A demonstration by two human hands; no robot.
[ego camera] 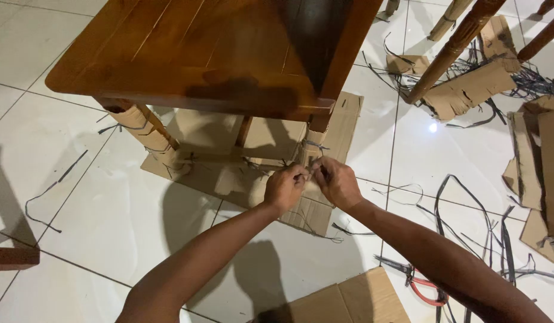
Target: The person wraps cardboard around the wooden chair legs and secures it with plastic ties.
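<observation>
At wrapped table leg (313, 146): your left hand (284, 188), right hand (337, 182) pinch black strap (314, 145), fingers closed; risk: strap slips, cardboard (343, 128) loosens.

White tiled floor (109, 221). Torn cardboard scraps (468, 90) and loose black straps (468, 197) at right. Red-handled cutters (423, 288) beside a flat cardboard piece (354, 302).

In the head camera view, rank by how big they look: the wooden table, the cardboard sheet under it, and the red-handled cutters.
1. wooden table, though it sits nearest the camera
2. cardboard sheet, partly hidden by the table
3. red-handled cutters, partly behind the right arm
</observation>
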